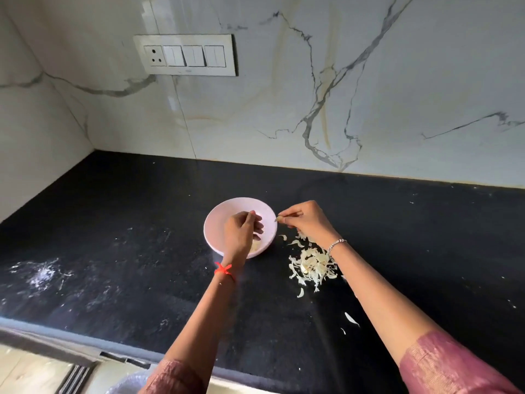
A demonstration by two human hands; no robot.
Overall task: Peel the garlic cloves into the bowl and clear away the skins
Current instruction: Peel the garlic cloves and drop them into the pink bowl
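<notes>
Pink sleeves [443,365] showing at 6 o'clock. Left hand [241,233] hovering over pink bowl [215,220], fingers [257,223] curling, hold unclear. Right hand [308,220] pinching garlic scrap [279,218] at bowl's 3 o'clock. Skin pile [312,265] lying on bench [136,211] at 4 o'clock: papery, featherlight, likely scattering; scoop edges inward.

- Bowl [217,223]: round, shallow, pale pink, upright on the dark surface [127,211]. The left hand [241,233] hangs over its right half and hides much of the inside.
- Cloves [255,245]: pale peeled pieces lie low in the bowl by its near wall; how many cannot be told.
- Bit [277,219]: small and tan, pinched at the fingertips of the right hand [306,220], just outside the bowl's right rim; clove or skin is unclear.
- Skins [311,265]: a loose heap of thin, curled, off-white flakes on the surface, near the bowl's right, partly under the right wrist.
- Stray flakes [351,319]: a few lie apart, nearer the front edge.
</notes>
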